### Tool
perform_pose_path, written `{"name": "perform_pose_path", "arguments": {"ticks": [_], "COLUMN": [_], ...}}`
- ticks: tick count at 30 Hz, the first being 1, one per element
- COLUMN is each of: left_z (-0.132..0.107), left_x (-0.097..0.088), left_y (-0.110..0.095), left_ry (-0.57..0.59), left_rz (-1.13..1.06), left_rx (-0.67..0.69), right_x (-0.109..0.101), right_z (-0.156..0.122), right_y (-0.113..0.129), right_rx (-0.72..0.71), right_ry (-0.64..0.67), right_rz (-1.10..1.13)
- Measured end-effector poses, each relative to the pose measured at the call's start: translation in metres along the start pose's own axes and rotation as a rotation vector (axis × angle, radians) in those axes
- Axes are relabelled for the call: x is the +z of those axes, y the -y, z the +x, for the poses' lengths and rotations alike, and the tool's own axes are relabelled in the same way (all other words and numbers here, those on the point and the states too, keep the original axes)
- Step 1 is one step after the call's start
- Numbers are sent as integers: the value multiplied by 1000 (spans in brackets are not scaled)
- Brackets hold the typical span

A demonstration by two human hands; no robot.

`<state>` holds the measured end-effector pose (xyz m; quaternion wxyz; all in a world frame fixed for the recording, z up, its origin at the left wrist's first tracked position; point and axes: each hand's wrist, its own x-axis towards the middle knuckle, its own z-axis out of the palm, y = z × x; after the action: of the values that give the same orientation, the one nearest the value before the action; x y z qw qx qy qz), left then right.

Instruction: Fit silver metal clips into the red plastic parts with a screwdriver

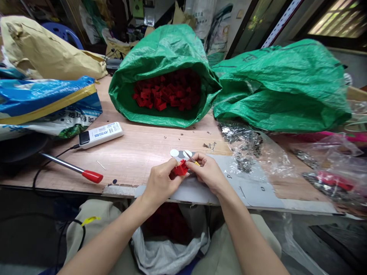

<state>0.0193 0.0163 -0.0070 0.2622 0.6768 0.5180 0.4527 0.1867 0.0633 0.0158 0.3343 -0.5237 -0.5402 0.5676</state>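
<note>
My left hand [159, 182] is closed round a small red plastic piece [180, 168], held just above the table's front edge. My right hand [208, 172] pinches a thin metal tool with a yellow handle [191, 157], its tip pointing up and left from the red piece. The two hands touch at the piece. Behind them an open green sack [160, 49] lies on its side, full of several red plastic pieces [169, 91]. Between my knees hangs a grey bag [169, 252] with more red pieces inside.
A second green sack [283, 84] lies to the right. Clear plastic bags of small metal parts [243, 145] sit at the right. At the left are a blue printed sack [46, 103], a white remote-like device [100, 134] and a red-handled screwdriver [73, 168]. Tiny metal parts dot the wooden table [134, 152].
</note>
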Motion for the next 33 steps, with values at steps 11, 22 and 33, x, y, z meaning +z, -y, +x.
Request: {"name": "perform_pose_path", "arguments": {"ticks": [11, 22, 33], "left_z": [5, 4, 2], "left_x": [-4, -2, -3], "left_y": [-3, -1, -4], "left_ry": [35, 79, 74], "left_rz": [-189, -141, 47], "left_rx": [-34, -58, 85], "right_x": [-26, -21, -37], "right_z": [-3, -3, -15], "right_y": [6, -2, 15], "right_rx": [130, 78, -28], "right_ry": [220, 218, 188], "right_rz": [106, -112, -336]}}
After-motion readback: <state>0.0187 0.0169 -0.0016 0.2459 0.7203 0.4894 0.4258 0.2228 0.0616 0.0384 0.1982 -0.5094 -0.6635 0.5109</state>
